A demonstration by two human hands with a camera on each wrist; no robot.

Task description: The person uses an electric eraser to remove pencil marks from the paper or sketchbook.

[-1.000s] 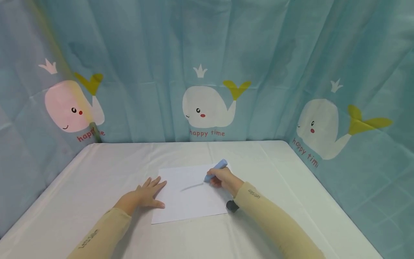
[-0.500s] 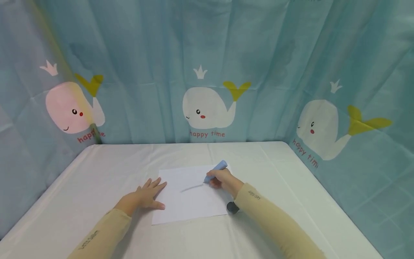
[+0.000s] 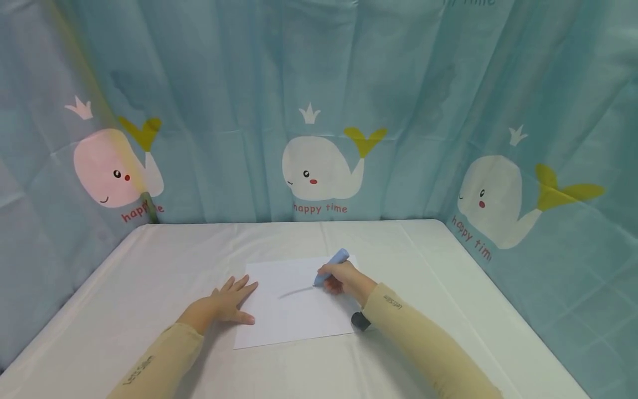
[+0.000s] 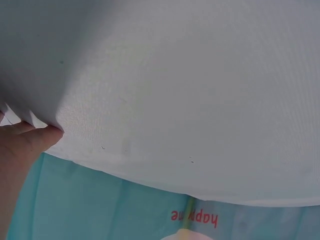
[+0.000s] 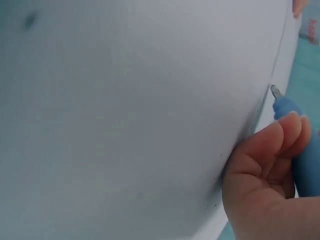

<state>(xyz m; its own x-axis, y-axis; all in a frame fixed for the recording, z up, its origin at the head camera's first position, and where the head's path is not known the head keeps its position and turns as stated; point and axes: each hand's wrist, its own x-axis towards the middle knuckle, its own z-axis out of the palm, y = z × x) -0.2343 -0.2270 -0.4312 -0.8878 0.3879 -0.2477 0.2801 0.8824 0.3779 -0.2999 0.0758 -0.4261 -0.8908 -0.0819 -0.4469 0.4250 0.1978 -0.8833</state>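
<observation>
A sheet of white paper point(image 3: 279, 327) lies on the white-covered table. My right hand point(image 3: 344, 277) pinches a thick light blue pen point(image 3: 340, 256) over the right half of the sheet, its body slanting up to the right. The pen's narrow metal tip points at the paper, and a faint grey streak point(image 3: 295, 292) runs left from there. In the right wrist view, fingers point(image 5: 272, 142) curl against the blue barrel point(image 5: 307, 167). My left hand point(image 3: 226, 303) rests with spread fingers on the sheet's left edge. Only part of that hand point(image 4: 25, 145) shows in the left wrist view.
A small black round object point(image 3: 360, 321) sits under the right sleeve point(image 3: 423, 343) by the paper's lower right corner. White cloth covers the table point(image 3: 174, 249). Blue curtains point(image 3: 224, 111) with printed whales hang behind and at both sides.
The whole head view has shifted down slightly in the frame. Against the paper, both hands and the pen look almost still, and the grey streak keeps about the same length.
</observation>
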